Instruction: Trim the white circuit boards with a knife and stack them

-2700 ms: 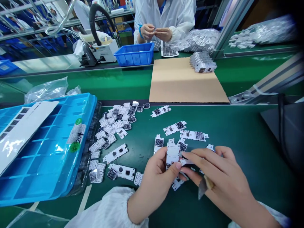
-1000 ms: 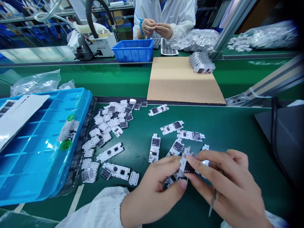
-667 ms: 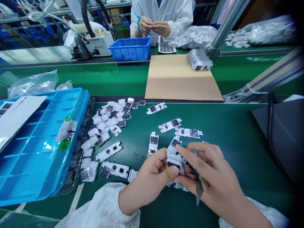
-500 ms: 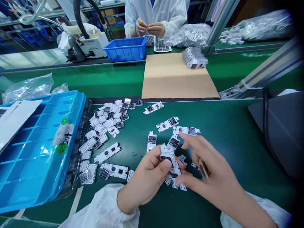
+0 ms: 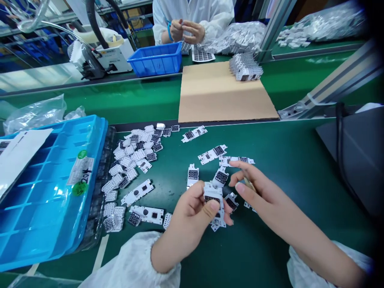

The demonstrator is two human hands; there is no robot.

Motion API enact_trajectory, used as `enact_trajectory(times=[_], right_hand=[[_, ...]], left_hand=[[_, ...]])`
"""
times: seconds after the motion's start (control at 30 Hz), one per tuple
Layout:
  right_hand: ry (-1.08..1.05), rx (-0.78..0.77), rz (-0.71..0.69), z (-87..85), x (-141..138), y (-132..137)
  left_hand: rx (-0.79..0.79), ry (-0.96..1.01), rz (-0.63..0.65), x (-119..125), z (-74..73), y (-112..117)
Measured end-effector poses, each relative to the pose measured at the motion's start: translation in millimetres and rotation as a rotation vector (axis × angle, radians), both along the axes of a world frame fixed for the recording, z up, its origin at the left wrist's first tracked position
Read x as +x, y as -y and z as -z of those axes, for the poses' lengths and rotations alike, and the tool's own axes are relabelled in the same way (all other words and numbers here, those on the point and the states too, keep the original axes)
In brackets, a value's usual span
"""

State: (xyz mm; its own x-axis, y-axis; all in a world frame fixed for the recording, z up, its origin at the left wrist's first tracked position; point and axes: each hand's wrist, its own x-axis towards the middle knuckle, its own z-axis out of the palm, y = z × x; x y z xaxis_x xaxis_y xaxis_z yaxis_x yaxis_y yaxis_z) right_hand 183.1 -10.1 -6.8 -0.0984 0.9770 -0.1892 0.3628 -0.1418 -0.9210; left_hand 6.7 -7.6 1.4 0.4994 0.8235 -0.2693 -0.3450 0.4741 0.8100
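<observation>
My left hand (image 5: 192, 224) is closed around a small stack of white circuit boards (image 5: 217, 218), the thumb pressing on the top one near its black patterned square. To the right, my right hand (image 5: 255, 186) has its thumb and index finger apart, while its other fingers curl around a thin brownish metal tool (image 5: 248, 183) whose kind I cannot make out. Just beyond its index fingertip lies a white board (image 5: 240, 160). More such boards are scattered around, including one upright in view (image 5: 193, 176) and one angled (image 5: 212, 154). Another board (image 5: 231, 201) is partly hidden behind the left hand.
A pile of small white and black pieces (image 5: 135, 152) lies left of centre, beside a blue compartment tray (image 5: 57, 176). Cardboard (image 5: 222, 100) carrying a row of boards (image 5: 246, 67) is at the back. A blue bin (image 5: 156, 60) stands before a co-worker in white (image 5: 195, 16).
My right hand has drawn away from the stack, up and to the right, its thumb now nearer its index finger. My left hand keeps hold of the boards. The view has shifted slightly.
</observation>
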Motion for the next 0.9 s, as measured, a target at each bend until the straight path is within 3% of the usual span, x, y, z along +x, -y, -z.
enact_trajectory(times=[0.2, 0.5, 0.73, 0.8, 0.9], right_hand=[[0.096, 0.043, 0.008, -5.3, 0.2, 1.0], [0.112, 0.116, 0.048, -8.7, -1.3, -1.3], [0.179, 0.167, -0.084, -13.6, -2.1, -4.0], [0.242, 0.275, -0.100, -15.2, -1.2, -3.7], [0.458, 0.583, -0.089, -18.4, 1.3, -2.4]], left_hand=[[0.061, -0.200, 0.014, -3.0, 0.5, 1.8], [-0.115, -0.007, -0.011, -2.2, -3.9, -3.4], [-0.129, 0.032, -0.038, -0.3, -5.6, -3.7], [-0.130, 0.015, -0.039, 0.3, -5.6, -3.3], [-0.116, -0.033, -0.051, 0.9, -5.2, -2.8]])
